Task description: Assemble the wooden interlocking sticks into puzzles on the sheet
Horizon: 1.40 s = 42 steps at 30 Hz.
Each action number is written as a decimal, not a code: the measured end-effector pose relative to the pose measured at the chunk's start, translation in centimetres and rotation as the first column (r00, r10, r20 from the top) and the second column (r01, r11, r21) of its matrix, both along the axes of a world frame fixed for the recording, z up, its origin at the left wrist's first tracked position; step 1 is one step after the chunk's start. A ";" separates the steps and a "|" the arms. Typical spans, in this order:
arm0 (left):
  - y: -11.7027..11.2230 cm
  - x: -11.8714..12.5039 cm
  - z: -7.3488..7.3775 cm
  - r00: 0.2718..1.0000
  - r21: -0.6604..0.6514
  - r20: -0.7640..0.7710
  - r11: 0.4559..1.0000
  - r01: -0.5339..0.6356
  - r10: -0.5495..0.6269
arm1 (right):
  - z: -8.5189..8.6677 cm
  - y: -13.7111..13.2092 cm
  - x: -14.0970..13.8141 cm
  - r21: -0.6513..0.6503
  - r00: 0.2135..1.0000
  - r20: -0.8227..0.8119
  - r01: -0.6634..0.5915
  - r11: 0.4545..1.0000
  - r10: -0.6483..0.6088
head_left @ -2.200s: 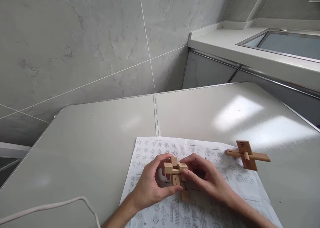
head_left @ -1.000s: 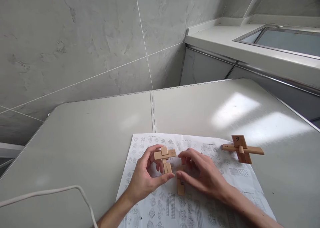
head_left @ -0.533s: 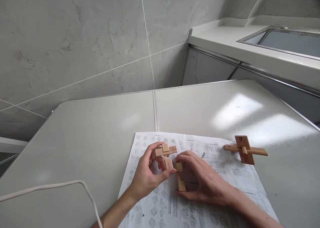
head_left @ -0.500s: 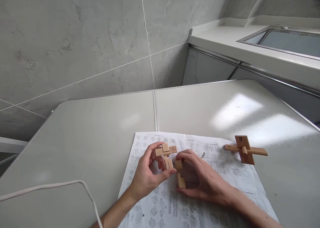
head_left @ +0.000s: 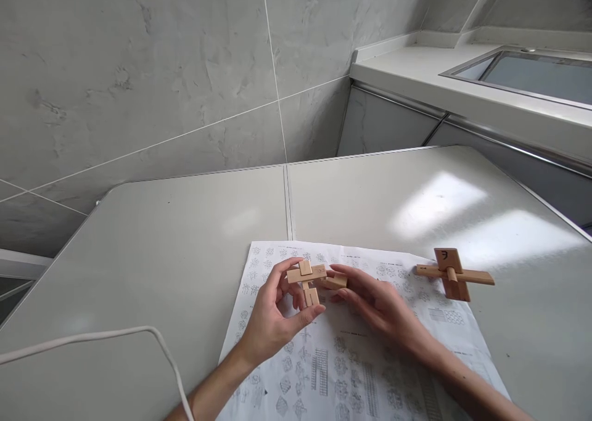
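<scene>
My left hand [head_left: 272, 313] pinches a small cross of interlocked wooden puzzle bars [head_left: 305, 279], thumb below and fingers on top. My right hand [head_left: 377, 304] holds a single loose wooden bar [head_left: 333, 282] level, its end right against the cross. Both hands hover just over a printed instruction sheet [head_left: 361, 371] covered in small diagrams, which lies on the grey table [head_left: 185, 242].
A second assembled wooden cross puzzle [head_left: 452, 274] rests at the sheet's right edge. A white cable [head_left: 106, 338] curves over the table's near left. A tiled wall stands behind; a counter with a steel sink [head_left: 527, 76] runs at the upper right.
My right hand picked the loose bar up off the sheet, turned it level and brought it against the cross in my left hand. My left hand stayed put.
</scene>
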<state>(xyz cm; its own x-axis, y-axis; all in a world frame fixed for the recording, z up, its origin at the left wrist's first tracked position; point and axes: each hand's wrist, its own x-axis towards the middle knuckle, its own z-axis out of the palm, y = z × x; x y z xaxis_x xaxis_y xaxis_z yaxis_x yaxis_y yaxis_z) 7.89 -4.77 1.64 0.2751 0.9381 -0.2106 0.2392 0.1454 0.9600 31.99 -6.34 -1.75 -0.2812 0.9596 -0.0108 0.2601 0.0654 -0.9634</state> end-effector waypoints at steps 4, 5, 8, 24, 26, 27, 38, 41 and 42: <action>0.0 0.1 0.0 1.000 0.038 -0.021 0.999 0.004 -0.003 | -0.2 -0.3 -0.1 0.088 0.996 0.070 0.051 0.995 -0.057; 0.0 0.1 0.0 1.000 0.051 -0.026 0.999 0.011 -0.010 | -0.2 -0.4 -0.1 0.138 0.993 0.103 0.042 0.990 -0.057; -0.1 0.1 0.0 0.998 0.095 -0.050 0.995 0.037 -0.032 | 0.1 -0.5 -0.1 0.317 0.975 0.220 -0.029 0.948 -0.044; -0.1 0.1 -0.6 0.972 0.260 -0.168 0.943 0.207 -0.167 | 0.1 -0.8 -0.5 0.533 0.926 0.354 -0.080 0.842 -0.136; -0.1 0.1 -0.7 0.971 0.273 -0.179 0.940 0.206 -0.161 | 0.0 -1.0 -0.5 0.528 0.927 0.350 -0.074 0.846 -0.138; -0.1 0.1 -0.7 0.970 0.280 -0.186 0.938 0.205 -0.156 | 0.0 -1.0 -0.5 0.522 0.927 0.349 -0.069 0.850 -0.139; -0.4 0.2 -0.8 0.972 0.319 -0.186 0.927 0.196 -0.142 | 0.3 -1.4 -1.1 0.487 0.954 0.256 0.010 0.873 -0.154; -0.4 0.3 -0.6 0.967 0.318 -0.209 0.925 0.210 -0.148 | 0.5 -1.4 -1.1 0.500 0.962 0.252 -0.038 0.865 -0.103; -0.4 0.3 -0.6 0.964 0.324 -0.221 0.921 0.217 -0.149 | 0.5 -1.4 -1.1 0.514 0.964 0.251 -0.055 0.856 -0.089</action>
